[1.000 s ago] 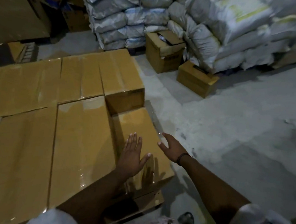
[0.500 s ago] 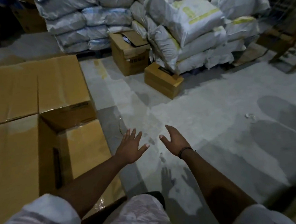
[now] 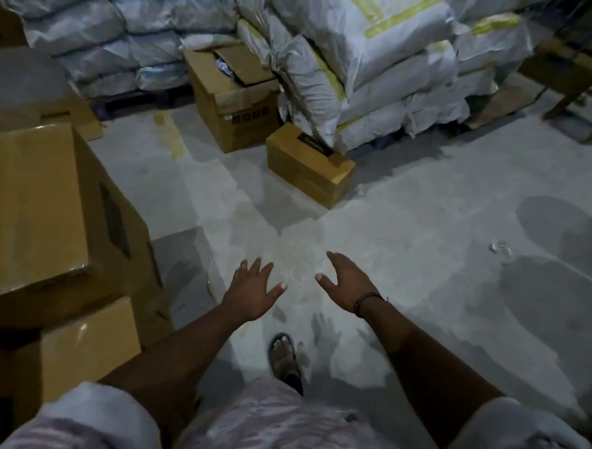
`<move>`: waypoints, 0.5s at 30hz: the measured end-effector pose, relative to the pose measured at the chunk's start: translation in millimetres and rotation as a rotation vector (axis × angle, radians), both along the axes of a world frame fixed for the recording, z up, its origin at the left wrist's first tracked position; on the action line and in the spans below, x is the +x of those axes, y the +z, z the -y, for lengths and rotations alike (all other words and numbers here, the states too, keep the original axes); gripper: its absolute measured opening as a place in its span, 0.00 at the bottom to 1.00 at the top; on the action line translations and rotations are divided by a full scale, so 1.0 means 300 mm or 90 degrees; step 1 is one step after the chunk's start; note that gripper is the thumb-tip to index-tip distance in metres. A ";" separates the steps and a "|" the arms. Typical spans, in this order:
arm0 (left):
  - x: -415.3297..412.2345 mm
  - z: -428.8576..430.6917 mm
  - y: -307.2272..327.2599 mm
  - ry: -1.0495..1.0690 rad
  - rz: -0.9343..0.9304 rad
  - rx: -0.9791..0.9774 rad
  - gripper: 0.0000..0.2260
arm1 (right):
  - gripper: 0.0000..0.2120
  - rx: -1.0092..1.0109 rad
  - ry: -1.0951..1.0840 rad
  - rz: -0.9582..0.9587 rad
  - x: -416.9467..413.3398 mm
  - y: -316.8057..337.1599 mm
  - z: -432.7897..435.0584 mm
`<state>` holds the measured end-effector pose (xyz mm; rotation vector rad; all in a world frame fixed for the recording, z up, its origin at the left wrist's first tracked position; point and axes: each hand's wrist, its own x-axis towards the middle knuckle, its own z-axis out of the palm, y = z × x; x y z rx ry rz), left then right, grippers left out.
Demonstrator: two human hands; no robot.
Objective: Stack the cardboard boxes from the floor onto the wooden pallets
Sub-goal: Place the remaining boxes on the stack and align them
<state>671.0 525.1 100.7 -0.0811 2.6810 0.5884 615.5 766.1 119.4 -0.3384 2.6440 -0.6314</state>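
My left hand (image 3: pixel 251 290) and my right hand (image 3: pixel 348 283) hover over the bare concrete floor with fingers spread, holding nothing. A stack of brown cardboard boxes (image 3: pixel 38 210) stands at the left, a lower box (image 3: pixel 82 347) beneath it. Ahead on the floor lies a small closed cardboard box (image 3: pixel 308 166). Behind it stands a larger box (image 3: pixel 233 94) with its flaps open. The pallet under the stack is hidden.
Piles of white and grey sacks (image 3: pixel 382 57) fill the back. A wooden frame (image 3: pixel 584 67) stands at the far right. My sandalled foot (image 3: pixel 284 356) is on the floor below my hands. Grey concrete floor (image 3: pixel 423 248) spreads to the right.
My hands left the top of the stacked box and now hang over the floor. The view has swung right, away from the stack, and closer to the boxes by the sacks.
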 end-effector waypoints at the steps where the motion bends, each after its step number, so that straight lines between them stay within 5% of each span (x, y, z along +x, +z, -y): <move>1: -0.071 0.003 0.002 -0.007 0.007 -0.005 0.38 | 0.35 0.004 0.001 0.012 -0.078 -0.006 -0.004; 7: -0.456 0.056 -0.004 -0.007 0.010 -0.017 0.47 | 0.35 -0.010 -0.035 0.032 -0.483 -0.040 0.028; 11: -0.650 0.084 -0.039 0.047 0.029 0.004 0.36 | 0.34 -0.049 -0.044 0.059 -0.697 -0.081 0.086; 15: -0.876 0.095 -0.134 0.105 0.056 0.039 0.34 | 0.34 -0.023 -0.001 0.087 -0.997 -0.181 0.133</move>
